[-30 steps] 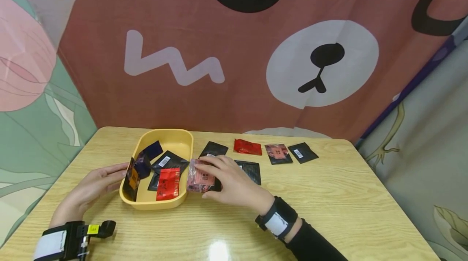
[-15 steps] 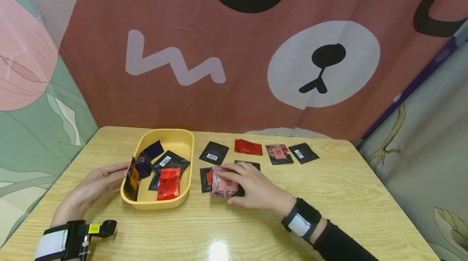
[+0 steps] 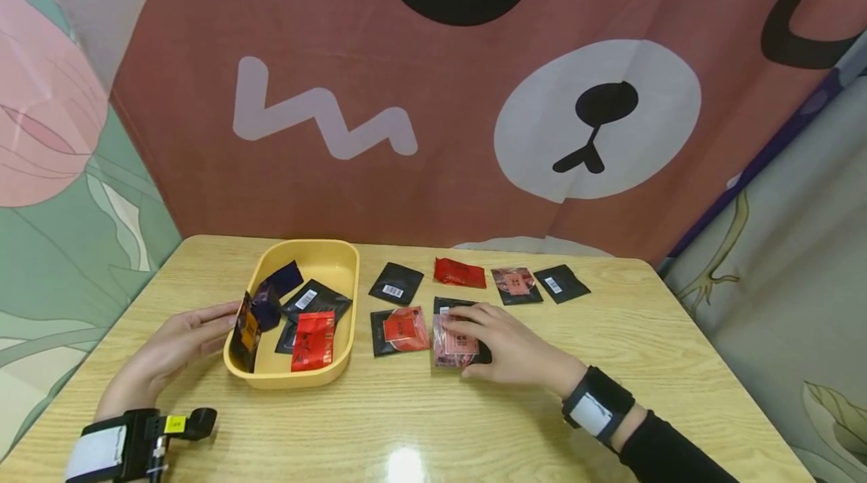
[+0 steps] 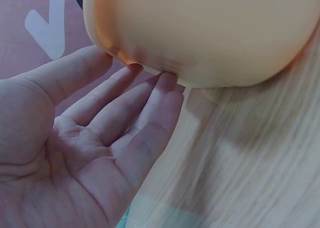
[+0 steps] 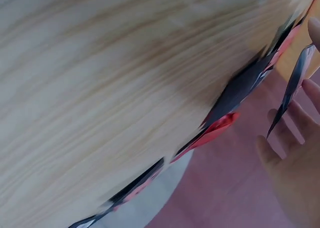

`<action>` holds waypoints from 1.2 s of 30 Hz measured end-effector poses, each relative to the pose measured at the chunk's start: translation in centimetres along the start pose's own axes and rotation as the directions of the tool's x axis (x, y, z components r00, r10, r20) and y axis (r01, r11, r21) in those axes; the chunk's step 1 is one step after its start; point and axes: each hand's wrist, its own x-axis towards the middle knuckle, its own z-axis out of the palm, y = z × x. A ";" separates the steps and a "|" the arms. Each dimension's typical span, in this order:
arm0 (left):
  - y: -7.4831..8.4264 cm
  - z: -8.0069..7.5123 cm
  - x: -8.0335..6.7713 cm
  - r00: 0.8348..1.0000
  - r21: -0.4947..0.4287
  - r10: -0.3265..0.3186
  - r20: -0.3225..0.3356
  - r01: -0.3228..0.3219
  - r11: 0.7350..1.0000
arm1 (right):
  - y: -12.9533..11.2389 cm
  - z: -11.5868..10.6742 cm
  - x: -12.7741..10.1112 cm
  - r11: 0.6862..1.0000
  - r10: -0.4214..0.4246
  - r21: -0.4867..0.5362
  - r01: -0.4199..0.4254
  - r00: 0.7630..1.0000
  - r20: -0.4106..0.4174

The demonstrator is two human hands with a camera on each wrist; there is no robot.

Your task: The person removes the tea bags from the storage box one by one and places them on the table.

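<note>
My left hand [image 3: 172, 347] stays at the left side of a yellow plastic tray [image 3: 336, 261]. In the left wrist view its fairly straight fingers [image 4: 117, 113] touch the tray's edge. My right hand [image 3: 515, 347] pinches a pink-and-black sachet [image 3: 455, 344] by its right side, over a black sachet [image 3: 443, 303] that it partly covers. Seen from the right wrist, the held sachet [image 5: 296, 80] is edge-on and apart from the tabletop. Inside the tray are a red sachet [image 3: 313, 340], black sachets [image 3: 315, 300] and a dark one [image 3: 244, 332] leaning on the left wall.
Right of the tray lie a black sachet [image 3: 396, 284] and a black-and-red one [image 3: 401, 330]. Along the back are a red sachet [image 3: 460, 273], a pink-and-black one [image 3: 517, 285] and a black one [image 3: 561, 283]. A printed curtain [image 3: 325, 189] hangs behind the wooden table [image 3: 609, 363].
My right hand has carried the pink-and-black sachet rightward from the tray's right rim, uncovering the black-and-red sachet on the table. The left hand and tray have kept their places.
</note>
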 end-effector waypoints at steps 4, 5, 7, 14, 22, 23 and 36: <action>0.0 0.0 0.0 1.000 -0.010 0.001 -0.002 -0.001 1.000 | 0.8 -0.3 -0.8 1.000 0.023 -0.006 -0.022 1.000 0.012; 0.1 0.0 0.0 1.000 -0.001 -0.002 -0.004 0.002 1.000 | 1.0 -0.3 -1.0 1.000 0.027 -0.007 -0.027 1.000 0.015; 0.2 0.1 0.1 1.000 0.018 -0.010 -0.010 0.010 1.000 | 1.6 -0.3 -1.5 0.999 0.035 -0.015 -0.035 0.999 0.016; 0.3 0.2 0.1 1.000 0.038 -0.024 -0.019 0.024 0.999 | 4.0 -0.1 -3.1 0.996 0.075 -0.048 -0.076 0.997 -0.015; 0.3 0.3 0.0 0.999 0.057 -0.035 -0.024 0.036 0.998 | 6.3 -0.4 -4.6 0.993 0.116 -0.031 -0.116 0.993 -0.019; 0.3 0.3 0.0 0.999 0.055 -0.033 -0.023 0.034 0.998 | 6.6 -0.4 -4.7 0.992 0.121 -0.028 -0.121 0.993 -0.016; 0.3 0.3 -0.1 1.000 0.044 -0.010 -0.021 0.011 0.999 | 7.8 -0.1 -5.3 0.984 0.175 -0.040 -0.174 0.984 0.019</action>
